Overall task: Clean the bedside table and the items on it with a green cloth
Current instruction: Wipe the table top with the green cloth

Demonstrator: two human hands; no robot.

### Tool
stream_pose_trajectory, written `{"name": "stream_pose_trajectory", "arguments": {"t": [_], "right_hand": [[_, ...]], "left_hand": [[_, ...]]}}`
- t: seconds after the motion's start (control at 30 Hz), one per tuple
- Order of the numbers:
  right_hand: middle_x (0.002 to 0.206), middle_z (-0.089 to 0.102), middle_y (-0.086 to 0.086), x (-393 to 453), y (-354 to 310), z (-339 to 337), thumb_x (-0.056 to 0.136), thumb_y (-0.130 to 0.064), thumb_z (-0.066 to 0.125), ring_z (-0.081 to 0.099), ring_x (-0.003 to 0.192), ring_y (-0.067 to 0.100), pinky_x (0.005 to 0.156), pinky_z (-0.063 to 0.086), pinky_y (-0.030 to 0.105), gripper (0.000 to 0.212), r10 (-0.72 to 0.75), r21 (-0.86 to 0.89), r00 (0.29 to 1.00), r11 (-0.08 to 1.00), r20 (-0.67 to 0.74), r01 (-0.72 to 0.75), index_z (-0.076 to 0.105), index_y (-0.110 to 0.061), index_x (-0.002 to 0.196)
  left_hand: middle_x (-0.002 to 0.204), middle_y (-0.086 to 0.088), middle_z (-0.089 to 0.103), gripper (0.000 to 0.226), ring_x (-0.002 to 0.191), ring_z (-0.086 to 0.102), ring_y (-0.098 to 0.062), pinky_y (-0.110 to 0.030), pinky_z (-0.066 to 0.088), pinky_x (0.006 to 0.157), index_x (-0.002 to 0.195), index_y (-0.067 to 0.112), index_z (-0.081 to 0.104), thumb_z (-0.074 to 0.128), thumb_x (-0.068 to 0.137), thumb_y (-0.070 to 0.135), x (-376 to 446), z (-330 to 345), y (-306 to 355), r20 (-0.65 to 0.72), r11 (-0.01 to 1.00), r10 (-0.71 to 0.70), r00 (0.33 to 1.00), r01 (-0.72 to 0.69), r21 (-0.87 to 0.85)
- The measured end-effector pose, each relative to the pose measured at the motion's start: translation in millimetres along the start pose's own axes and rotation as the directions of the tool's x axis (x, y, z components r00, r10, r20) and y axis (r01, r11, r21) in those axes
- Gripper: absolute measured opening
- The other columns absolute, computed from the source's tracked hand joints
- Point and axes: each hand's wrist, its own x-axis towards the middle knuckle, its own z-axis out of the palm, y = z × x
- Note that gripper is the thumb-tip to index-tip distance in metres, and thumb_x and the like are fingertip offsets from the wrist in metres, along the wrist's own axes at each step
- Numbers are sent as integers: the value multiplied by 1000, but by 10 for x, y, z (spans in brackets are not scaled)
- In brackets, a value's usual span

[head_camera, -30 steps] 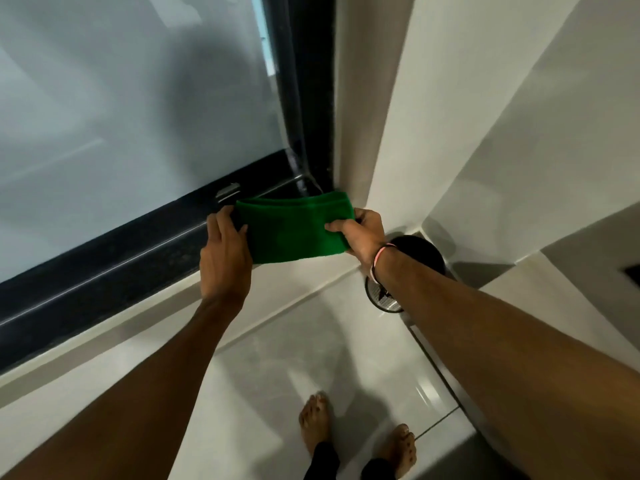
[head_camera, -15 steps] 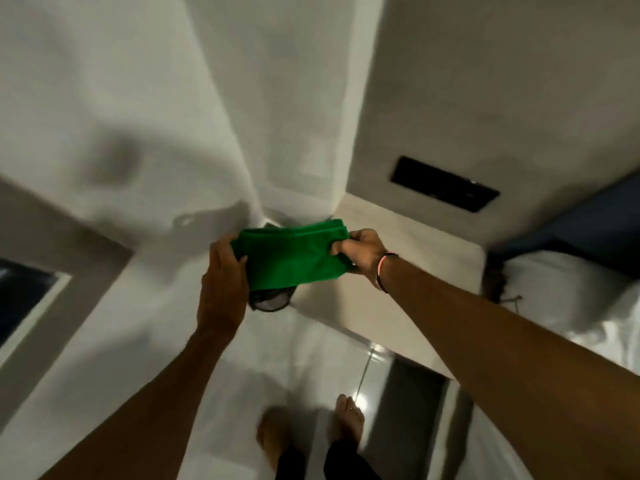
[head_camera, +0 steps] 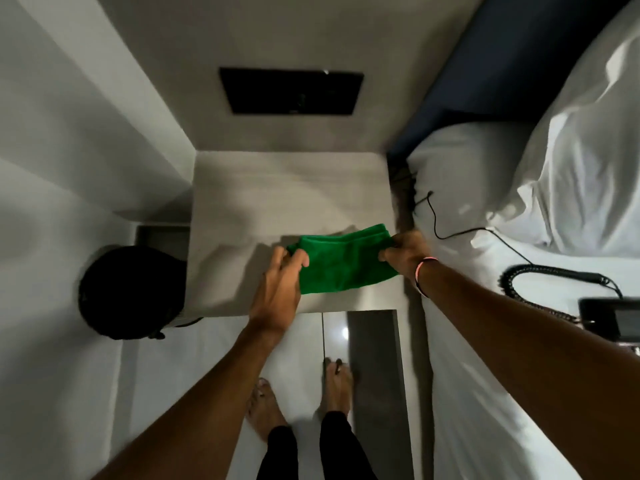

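A folded green cloth (head_camera: 346, 265) is stretched between my two hands above the front part of the white bedside table (head_camera: 270, 199). My left hand (head_camera: 280, 285) grips its left edge with the fingers curled over it. My right hand (head_camera: 405, 251), with a pink band at the wrist, pinches the right edge. The table top shows nothing else on it.
A black round bin (head_camera: 128, 292) stands on the floor left of the table. The bed (head_camera: 519, 341) with white pillows lies to the right; a black phone (head_camera: 609, 317) with a coiled cord and a thin cable rest on it. A black wall panel (head_camera: 291, 91) sits above the table.
The view has swung from the window to the bedside table. Both hands still hold the green cloth, now lowered over the table's front part.
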Motion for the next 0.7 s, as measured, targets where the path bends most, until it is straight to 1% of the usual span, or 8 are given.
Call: {"name": "stream_pose_trajectory", "arguments": {"t": [0.07,0.2,0.27,0.33,0.4,0.47,0.53,0.7], "right_hand": [[112,68,16,114,266,36,83,-11,69,64,109,32,91,53,33,32,39,-31,997,999,-66,-42,69,-3,114],[114,69,19,198,676,119,81,-11,69,65,109,35,96,53,39,35,59,-34,992,997,-109,-63,68,-5,116],[120,65,18,204,838,156,82,-13,68,61,113,36,99,50,41,42,-28,-112,988,994,-150,11,63,-8,124],[132,54,18,147,992,198,85,-17,66,51,122,35,105,44,42,56,-297,-377,930,904,-218,200,48,-9,138],[148,41,20,60,1103,255,92,-24,59,40,135,36,114,34,44,64,-581,-614,803,685,-135,392,34,-7,149],[159,24,21,25,1164,312,98,-30,47,24,148,34,121,21,47,65,-700,-694,713,497,35,521,24,-8,154],[163,8,18,62,1221,387,102,-37,34,7,152,29,123,11,46,63,-683,-714,715,425,151,557,13,-13,157],[164,-9,14,235,1364,613,104,-40,25,-8,152,27,123,4,45,64,-583,-721,777,429,239,544,-6,-20,156]], "left_hand": [[114,-6,46,24,85,56,-19,-32,52,74,106,16,58,50,95,-3,41,334,-28,51,999,26,998,-27,19],[113,2,43,21,91,50,-14,-15,38,77,113,14,62,45,101,10,32,770,-57,130,997,56,990,-63,47],[119,-10,49,21,98,54,-23,-30,49,83,117,9,65,53,100,13,0,881,-59,118,992,-12,993,-3,128],[124,-22,53,28,108,56,-35,-44,52,89,120,7,66,65,93,16,-58,936,-58,85,945,-5,996,-23,327],[137,-31,51,41,122,53,-45,-51,47,99,131,7,61,64,92,21,-121,979,-42,113,885,94,989,-135,446],[149,-31,40,51,136,44,-44,-53,40,110,143,6,49,55,97,26,-164,1051,-14,147,845,202,968,-248,474],[154,-27,33,55,143,35,-39,-50,35,115,148,4,40,49,101,29,-161,1146,36,177,838,228,958,-285,465],[157,-20,30,51,146,30,-32,-46,37,114,150,3,35,44,104,25,-178,1362,54,233,856,179,956,-268,441]]}}
